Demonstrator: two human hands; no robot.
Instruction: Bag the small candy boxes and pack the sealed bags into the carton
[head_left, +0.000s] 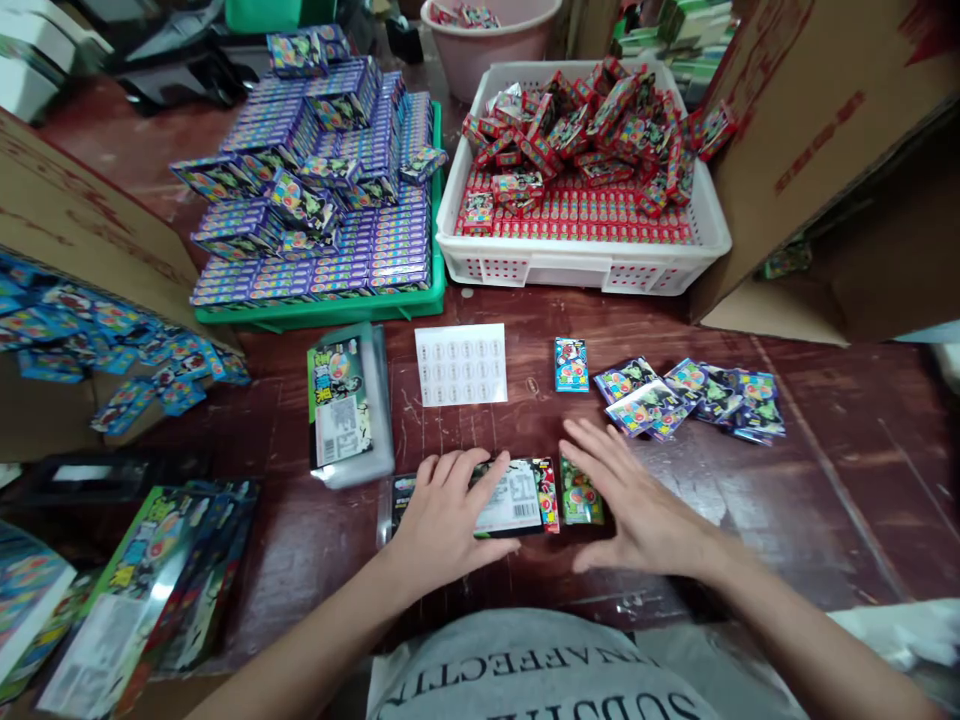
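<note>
Two bare hands, both unclenched: left hand (439, 515) spread over the labelled pack (516, 500); right hand (637, 502) open beside the green box (580, 495), contact unclear, just right of the pack. Advised: light, flat pressure; edges square.

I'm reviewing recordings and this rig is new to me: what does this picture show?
There is no machine: a person wearing the camera works barehanded. The picture looks forward and down from their head. The left hand rests on a flat package; the right hand curves beside a small green box, contact unclear. Beyond them on the dark surface lie a sheet of round labels, a blue pack and purple packs. Farther back are a green tray of purple boxes and a white basket of red boxes.
</note>
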